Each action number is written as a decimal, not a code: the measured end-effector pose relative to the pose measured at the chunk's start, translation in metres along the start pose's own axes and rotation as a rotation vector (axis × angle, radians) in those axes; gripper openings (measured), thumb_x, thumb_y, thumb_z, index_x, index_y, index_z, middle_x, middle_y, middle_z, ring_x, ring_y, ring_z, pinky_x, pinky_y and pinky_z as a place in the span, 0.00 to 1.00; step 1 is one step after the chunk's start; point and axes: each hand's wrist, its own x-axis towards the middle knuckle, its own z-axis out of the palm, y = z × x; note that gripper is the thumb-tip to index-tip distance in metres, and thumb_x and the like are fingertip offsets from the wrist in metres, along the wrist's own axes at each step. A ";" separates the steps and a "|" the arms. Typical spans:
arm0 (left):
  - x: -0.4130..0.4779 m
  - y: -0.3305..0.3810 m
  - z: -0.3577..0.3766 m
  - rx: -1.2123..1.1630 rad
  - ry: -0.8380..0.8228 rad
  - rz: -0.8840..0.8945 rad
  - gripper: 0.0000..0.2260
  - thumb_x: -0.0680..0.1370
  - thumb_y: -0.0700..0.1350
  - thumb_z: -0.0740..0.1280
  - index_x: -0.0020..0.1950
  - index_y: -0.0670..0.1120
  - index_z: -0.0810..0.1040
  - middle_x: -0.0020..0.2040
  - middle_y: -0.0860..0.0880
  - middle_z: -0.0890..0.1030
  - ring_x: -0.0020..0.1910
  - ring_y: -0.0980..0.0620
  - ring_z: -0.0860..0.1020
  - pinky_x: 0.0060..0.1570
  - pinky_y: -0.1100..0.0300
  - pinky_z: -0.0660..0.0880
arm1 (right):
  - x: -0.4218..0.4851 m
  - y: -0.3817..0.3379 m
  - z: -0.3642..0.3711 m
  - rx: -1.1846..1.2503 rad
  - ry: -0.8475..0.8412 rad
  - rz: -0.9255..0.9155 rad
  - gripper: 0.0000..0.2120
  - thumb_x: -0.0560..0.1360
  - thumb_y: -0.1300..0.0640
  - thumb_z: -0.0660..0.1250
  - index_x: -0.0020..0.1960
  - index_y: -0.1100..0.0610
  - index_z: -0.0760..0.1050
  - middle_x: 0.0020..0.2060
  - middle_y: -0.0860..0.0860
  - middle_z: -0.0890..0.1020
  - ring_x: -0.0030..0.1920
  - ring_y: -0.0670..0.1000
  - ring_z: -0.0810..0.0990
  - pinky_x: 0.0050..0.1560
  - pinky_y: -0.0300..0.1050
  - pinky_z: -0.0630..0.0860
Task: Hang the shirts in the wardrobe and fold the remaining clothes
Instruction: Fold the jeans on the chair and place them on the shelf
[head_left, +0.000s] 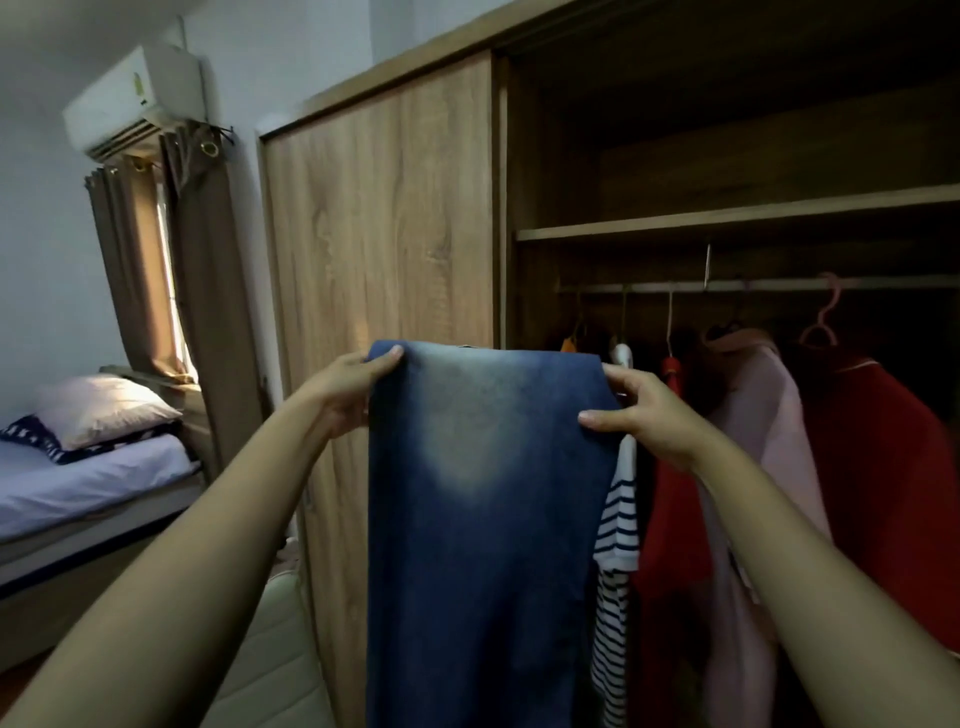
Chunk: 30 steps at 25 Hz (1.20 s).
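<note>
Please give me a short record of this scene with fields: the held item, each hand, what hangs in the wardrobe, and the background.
held item: faded blue denim jeans, hanging before the open wooden wardrobe
left hand: grips the jeans' top left corner
right hand: grips the top right corner
on metal rail: white shirt with navy stripes, red garment, pale pink garment, second red garment
background: bed with white pillow, at left

Dim room; daylight through curtains (179, 291); wardrobe (727, 156) interior shadowed; edges warped.
</note>
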 end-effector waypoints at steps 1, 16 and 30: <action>-0.001 -0.002 0.000 -0.007 -0.034 -0.002 0.17 0.74 0.49 0.70 0.61 0.46 0.76 0.49 0.42 0.79 0.45 0.45 0.78 0.40 0.54 0.76 | -0.001 0.003 0.002 0.022 0.033 -0.013 0.29 0.68 0.63 0.73 0.67 0.53 0.70 0.61 0.49 0.77 0.62 0.50 0.75 0.62 0.50 0.74; -0.008 0.041 0.005 0.026 -0.115 0.562 0.25 0.70 0.50 0.74 0.64 0.45 0.72 0.57 0.45 0.79 0.55 0.48 0.80 0.51 0.57 0.78 | 0.005 -0.050 -0.020 -0.017 0.112 -0.234 0.32 0.62 0.59 0.77 0.61 0.44 0.69 0.59 0.46 0.76 0.59 0.46 0.76 0.56 0.45 0.76; -0.030 0.072 0.030 -0.004 0.109 0.716 0.16 0.77 0.40 0.67 0.60 0.57 0.70 0.59 0.51 0.78 0.58 0.52 0.78 0.55 0.58 0.76 | -0.013 -0.015 0.035 0.432 0.129 -0.025 0.30 0.53 0.52 0.82 0.52 0.58 0.77 0.42 0.51 0.86 0.45 0.53 0.84 0.41 0.42 0.80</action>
